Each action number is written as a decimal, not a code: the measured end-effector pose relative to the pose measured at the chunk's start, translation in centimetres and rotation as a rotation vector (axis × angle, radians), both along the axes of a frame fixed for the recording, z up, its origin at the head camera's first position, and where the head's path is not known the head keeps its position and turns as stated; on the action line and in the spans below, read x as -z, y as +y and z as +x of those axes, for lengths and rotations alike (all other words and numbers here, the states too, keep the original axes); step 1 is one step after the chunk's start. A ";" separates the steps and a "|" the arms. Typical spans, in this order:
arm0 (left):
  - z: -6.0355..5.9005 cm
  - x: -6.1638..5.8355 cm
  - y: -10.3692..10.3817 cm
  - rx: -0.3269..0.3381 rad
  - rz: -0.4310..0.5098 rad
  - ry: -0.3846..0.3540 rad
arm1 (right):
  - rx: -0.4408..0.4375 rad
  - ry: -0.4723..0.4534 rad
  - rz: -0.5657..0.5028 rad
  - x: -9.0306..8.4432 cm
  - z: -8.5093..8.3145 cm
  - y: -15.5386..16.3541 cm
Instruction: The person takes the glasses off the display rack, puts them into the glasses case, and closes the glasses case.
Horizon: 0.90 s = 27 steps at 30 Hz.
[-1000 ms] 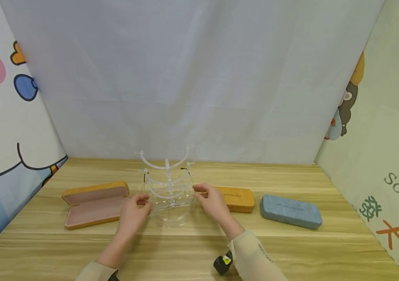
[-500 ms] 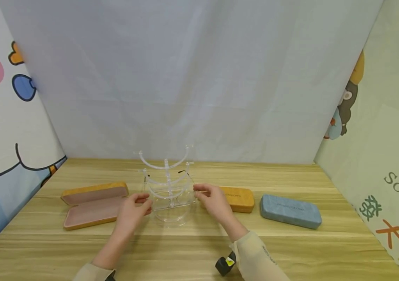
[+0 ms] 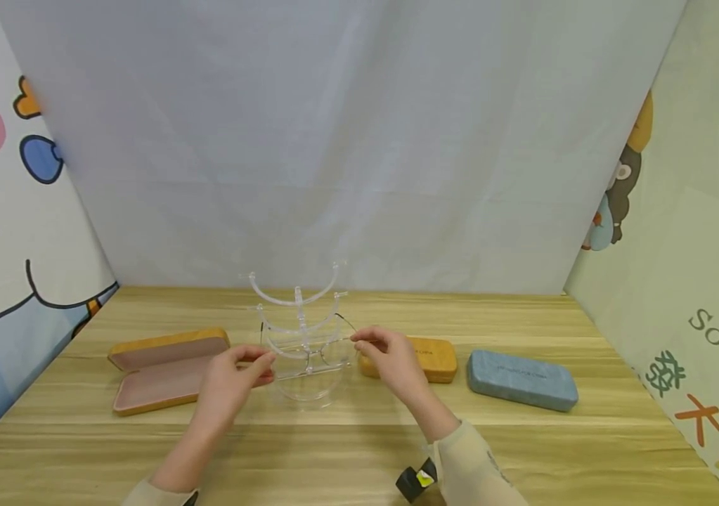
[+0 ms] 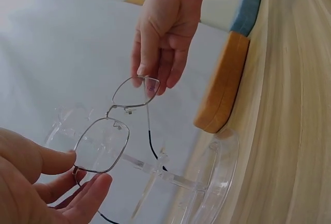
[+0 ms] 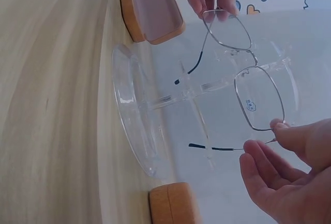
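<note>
I had my left hand and right hand each pinching one end of the glasses, held level just in front of the clear stand. I judged that a light, even grip mattered, so the temples would clear the stand's arms. Cases lay at either side.

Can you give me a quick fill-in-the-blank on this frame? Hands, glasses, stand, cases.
1. Both hands hold a pair of thin metal-framed ____ by the outer ends of the frame.
2. The left hand and right hand hold them at a clear acrylic ____ with curved tiers.
3. The orange case on the left lies ____, showing its pink lining.
4. The case farthest right is ____ in colour.

Missing words: glasses; stand; open; blue
</note>
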<state>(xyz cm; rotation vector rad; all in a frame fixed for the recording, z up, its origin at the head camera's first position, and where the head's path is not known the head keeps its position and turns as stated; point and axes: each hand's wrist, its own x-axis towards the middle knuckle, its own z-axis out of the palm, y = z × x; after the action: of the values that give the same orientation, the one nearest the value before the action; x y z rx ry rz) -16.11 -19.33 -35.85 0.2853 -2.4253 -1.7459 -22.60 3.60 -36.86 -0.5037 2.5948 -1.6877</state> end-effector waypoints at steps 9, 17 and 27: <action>0.9 -0.9 0.1 -0.024 -0.105 -0.004 | 0.015 -0.001 -0.028 -0.7 0.8 0.5; 1.9 -2.1 0.4 -0.024 -0.143 0.023 | -0.011 -0.009 -0.118 -2.1 1.9 1.1; 3.3 -3.7 1.0 -0.007 -0.117 0.084 | -0.045 -0.015 -0.197 -4.0 2.9 2.0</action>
<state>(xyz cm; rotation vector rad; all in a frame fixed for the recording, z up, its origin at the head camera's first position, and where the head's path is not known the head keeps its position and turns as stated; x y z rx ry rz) -12.78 -18.30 -32.10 0.2027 -2.4511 -1.5720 -19.72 5.60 -32.84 -0.5462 2.4003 -1.9344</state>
